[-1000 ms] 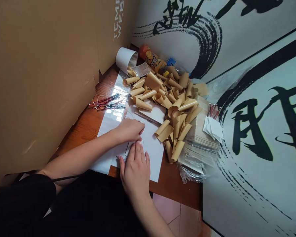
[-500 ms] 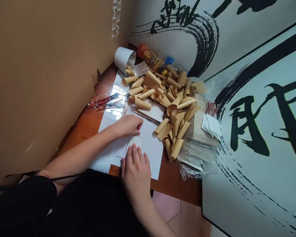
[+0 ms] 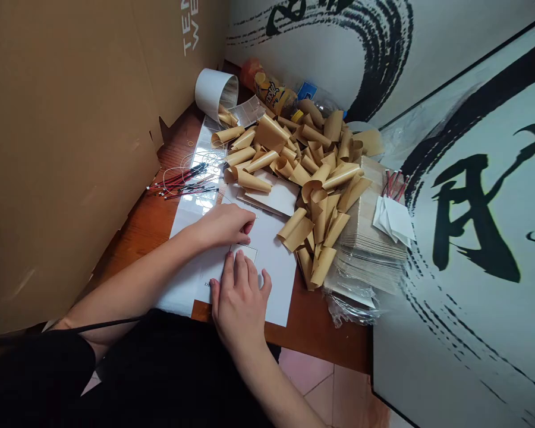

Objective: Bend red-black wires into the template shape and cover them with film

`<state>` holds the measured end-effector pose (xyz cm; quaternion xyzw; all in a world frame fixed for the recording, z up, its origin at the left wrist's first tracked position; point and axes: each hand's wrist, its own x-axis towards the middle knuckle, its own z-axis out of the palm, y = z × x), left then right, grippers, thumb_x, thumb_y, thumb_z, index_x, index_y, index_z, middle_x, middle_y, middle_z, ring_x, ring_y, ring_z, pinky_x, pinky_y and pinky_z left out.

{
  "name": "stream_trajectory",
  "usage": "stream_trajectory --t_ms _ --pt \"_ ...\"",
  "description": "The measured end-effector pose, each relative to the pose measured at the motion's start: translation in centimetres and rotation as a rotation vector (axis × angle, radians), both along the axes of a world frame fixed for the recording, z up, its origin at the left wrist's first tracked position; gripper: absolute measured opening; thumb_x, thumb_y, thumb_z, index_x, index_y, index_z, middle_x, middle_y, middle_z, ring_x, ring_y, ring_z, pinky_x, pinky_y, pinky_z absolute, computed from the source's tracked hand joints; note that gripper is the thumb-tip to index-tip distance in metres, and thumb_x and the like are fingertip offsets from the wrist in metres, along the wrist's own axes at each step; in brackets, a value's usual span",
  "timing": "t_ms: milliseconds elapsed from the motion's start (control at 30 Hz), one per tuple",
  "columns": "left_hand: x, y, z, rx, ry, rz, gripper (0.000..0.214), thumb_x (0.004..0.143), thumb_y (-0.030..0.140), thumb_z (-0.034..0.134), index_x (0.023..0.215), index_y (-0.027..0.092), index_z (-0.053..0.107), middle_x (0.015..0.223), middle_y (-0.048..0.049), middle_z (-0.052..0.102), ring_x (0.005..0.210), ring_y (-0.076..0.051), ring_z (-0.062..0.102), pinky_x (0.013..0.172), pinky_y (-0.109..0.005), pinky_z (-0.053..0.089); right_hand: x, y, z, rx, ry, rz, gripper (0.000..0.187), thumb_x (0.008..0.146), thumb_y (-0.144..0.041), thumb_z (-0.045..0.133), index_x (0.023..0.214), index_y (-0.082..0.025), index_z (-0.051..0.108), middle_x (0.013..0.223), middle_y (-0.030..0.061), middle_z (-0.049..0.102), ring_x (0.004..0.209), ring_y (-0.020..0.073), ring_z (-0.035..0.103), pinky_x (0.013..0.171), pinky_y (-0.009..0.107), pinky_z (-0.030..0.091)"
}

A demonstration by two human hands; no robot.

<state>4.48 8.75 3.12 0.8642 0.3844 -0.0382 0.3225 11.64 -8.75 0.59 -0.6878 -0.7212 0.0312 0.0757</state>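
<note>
A white paper sheet [image 3: 279, 285] with a thin printed rectangle and some lettering lies on the wooden table in front of me. My left hand [image 3: 225, 226] rests at the top of that rectangle, its fingers curled and pressed together; whatever they hold is hidden. Below it, my right hand [image 3: 241, 297] lies flat with fingers spread, fingertips over the rectangle's lower part. Just beyond the left hand are white cards [image 3: 274, 193], partly covered by a heap of curled brown paper pieces [image 3: 289, 160].
Thin red and black wires [image 3: 185, 181] lie at left beside a large cardboard box [image 3: 71, 148]. A white roll [image 3: 214, 94] and an orange-labelled bottle [image 3: 271, 92] stand behind. At right are stacked boards [image 3: 361, 244] in plastic and folded white papers [image 3: 393, 219].
My right hand has slid slightly up and left over the printed rectangle, covering more of the lettering. The left hand stays closed at nearly the same spot. The camera view has shifted a little.
</note>
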Motion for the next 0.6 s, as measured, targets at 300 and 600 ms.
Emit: stream_trajectory --t_ms 300,600 --pt "0.0 0.1 0.1 -0.008 -0.022 -0.008 0.01 0.079 0.025 0.07 0.076 0.021 0.061 0.073 0.0023 0.067 0.071 -0.016 0.059 0.057 -0.027 0.025 0.3 -0.6 -0.2 0.008 0.003 0.026 0.048 0.101 -0.019 0.039 0.144 -0.004 0.052 0.15 0.0199 0.051 0.135 0.0333 0.052 0.109 0.055 0.036" --pt "-0.1 0.2 0.0 -0.028 -0.02 -0.019 0.012 0.082 0.027 0.07 0.077 0.02 0.061 0.075 0.0022 0.068 0.072 -0.015 0.059 0.058 -0.027 0.025 2.2 -3.7 0.3 -0.053 0.035 0.101 0.051 0.095 -0.006 0.039 0.144 -0.009 0.053 0.153 0.014 0.049 0.142 0.0275 0.047 0.117 0.05 0.03"
